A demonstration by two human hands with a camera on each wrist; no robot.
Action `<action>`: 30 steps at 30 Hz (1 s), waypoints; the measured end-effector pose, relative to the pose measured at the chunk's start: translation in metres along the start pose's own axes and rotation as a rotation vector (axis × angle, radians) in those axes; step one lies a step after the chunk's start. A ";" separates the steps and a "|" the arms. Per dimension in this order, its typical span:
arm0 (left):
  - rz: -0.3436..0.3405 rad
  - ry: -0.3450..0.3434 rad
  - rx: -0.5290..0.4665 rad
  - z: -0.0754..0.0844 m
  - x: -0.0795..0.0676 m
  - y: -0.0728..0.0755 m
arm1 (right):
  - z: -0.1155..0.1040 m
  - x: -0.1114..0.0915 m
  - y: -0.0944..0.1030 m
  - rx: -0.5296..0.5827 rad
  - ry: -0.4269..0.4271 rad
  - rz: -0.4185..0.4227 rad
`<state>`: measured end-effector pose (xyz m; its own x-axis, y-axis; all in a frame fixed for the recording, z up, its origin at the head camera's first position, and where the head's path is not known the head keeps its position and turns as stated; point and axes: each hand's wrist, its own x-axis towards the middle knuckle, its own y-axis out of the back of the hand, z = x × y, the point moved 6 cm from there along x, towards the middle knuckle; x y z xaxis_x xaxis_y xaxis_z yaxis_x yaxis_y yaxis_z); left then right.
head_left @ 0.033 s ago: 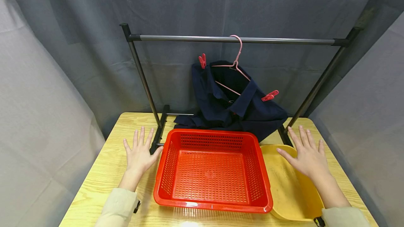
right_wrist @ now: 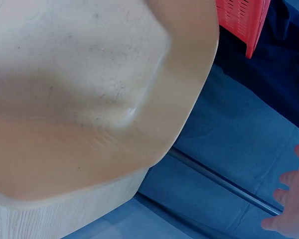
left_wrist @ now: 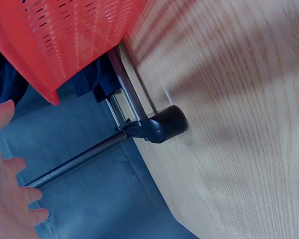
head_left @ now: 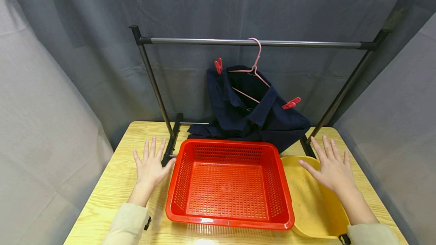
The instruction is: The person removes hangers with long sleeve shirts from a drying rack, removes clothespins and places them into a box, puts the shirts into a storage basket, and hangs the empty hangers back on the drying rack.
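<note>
My left hand (head_left: 151,167), fingers spread and holding nothing, hovers left of a red plastic basket (head_left: 229,222), its thumb near the basket's rim. With fingers spread as well, my right hand (head_left: 332,171) is over a yellow basin (head_left: 315,211) that sits partly under the basket's right side. Behind the basket a navy collared shirt (head_left: 263,118) hangs askew on a pink hanger (head_left: 257,54). A red clothespin (head_left: 218,65) is at the shirt's left shoulder and a second red clothespin (head_left: 291,103) at its right. The shirt's lower part is bunched behind the basket.
A metal clothes rack (head_left: 190,41) stands on the wooden table (head_left: 98,207), its black foot (left_wrist: 167,124) left of the basket. Grey cloth (head_left: 170,3) hangs behind, with pale cloth panels (head_left: 44,143) on both sides.
</note>
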<state>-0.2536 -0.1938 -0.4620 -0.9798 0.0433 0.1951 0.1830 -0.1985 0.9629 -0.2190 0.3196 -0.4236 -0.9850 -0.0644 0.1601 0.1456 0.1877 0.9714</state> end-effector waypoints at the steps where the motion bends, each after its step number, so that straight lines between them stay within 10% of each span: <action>1: 0.002 -0.001 -0.001 0.000 0.000 0.000 | 0.000 0.000 0.000 -0.001 0.000 0.000; 17: 0.013 0.004 -0.016 -0.005 0.003 -0.001 | 0.001 0.003 -0.002 0.008 0.011 0.003; 30: 0.591 -0.033 -0.187 -0.023 0.035 0.020 | -0.005 0.020 0.039 0.090 0.003 0.220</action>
<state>-0.2857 -0.2190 -0.4402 -0.7138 -0.0961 0.6938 0.6734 -0.3662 0.6421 -0.2321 0.3202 -0.3820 -0.9302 -0.0156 0.3668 0.3476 0.2841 0.8936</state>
